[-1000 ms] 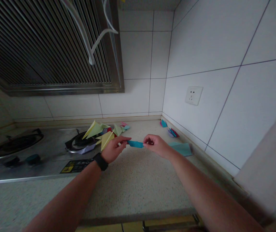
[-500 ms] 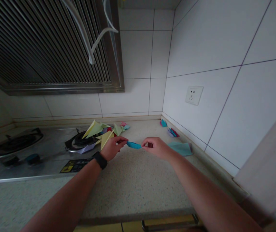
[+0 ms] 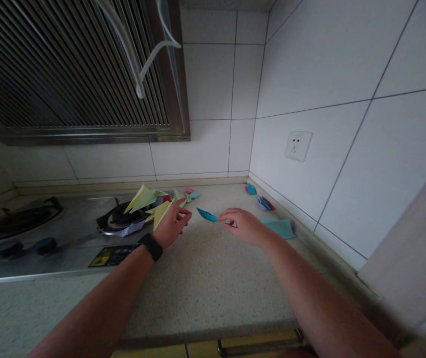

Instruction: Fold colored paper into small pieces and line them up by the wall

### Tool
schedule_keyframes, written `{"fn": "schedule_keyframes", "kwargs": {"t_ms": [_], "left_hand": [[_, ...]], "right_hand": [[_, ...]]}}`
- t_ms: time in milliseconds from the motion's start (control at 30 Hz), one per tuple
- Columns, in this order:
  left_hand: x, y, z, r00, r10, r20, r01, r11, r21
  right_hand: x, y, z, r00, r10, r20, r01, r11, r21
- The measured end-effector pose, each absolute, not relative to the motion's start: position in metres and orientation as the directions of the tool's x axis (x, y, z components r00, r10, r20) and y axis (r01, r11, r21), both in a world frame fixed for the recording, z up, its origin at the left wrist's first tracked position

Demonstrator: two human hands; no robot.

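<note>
A small folded blue paper piece [image 3: 207, 215] is tilted above the counter, its right end pinched between the thumb and fingers of my right hand [image 3: 238, 223]. Left of it, my left hand [image 3: 173, 223] has its fingers apart and holds nothing; a gap separates it from the blue paper. Yellow-green folded papers [image 3: 145, 198] lie beside and behind my left hand, partly over the right burner. A pale teal sheet [image 3: 280, 228] rests on the counter beyond my right wrist.
The gas stove [image 3: 67, 258] is on the left, with a lilac paper [image 3: 130, 229] by its burner. Small folded papers [image 3: 264, 203] lie along the right wall, another blue one [image 3: 250, 189] in the corner. A range hood [image 3: 86, 74] hangs above.
My left hand has let go of the blue paper's left end, moved slightly left and opened. The blue paper now tilts, held by my right hand alone.
</note>
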State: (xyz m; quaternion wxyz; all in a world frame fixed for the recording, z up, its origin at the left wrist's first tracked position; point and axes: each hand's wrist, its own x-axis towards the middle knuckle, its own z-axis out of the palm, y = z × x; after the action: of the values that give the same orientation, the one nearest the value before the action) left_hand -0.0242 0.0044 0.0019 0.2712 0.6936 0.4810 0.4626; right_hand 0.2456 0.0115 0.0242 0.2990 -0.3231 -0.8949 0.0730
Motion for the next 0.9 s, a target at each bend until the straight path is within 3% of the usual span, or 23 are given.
{"fn": "schedule_keyframes", "kwargs": {"t_ms": [133, 300, 533, 900], "left_hand": [[-0.025, 0.001, 0.002, 0.222, 0.919, 0.325, 0.517, -0.394, 0.760], [-0.026, -0.004, 0.004, 0.418, 0.885, 0.203, 0.638, -0.446, 0.628], [-0.026, -0.006, 0.005, 0.511, 0.845, 0.160, 0.673, -0.509, 0.537], [-0.025, -0.009, 0.006, 0.539, 0.824, 0.177, 0.675, -0.548, 0.494]], "right_hand": [[0.270, 0.024, 0.027, -0.558, 0.675, 0.482, 0.704, 0.693, -0.155], [0.309, 0.040, 0.028, -0.363, 0.852, 0.376, 0.917, 0.399, -0.020], [0.334, 0.046, 0.026, -0.152, 0.975, 0.164, 0.988, 0.148, 0.035], [0.329, 0.043, 0.030, -0.031, 0.998, 0.056, 0.998, 0.028, 0.061]]}}
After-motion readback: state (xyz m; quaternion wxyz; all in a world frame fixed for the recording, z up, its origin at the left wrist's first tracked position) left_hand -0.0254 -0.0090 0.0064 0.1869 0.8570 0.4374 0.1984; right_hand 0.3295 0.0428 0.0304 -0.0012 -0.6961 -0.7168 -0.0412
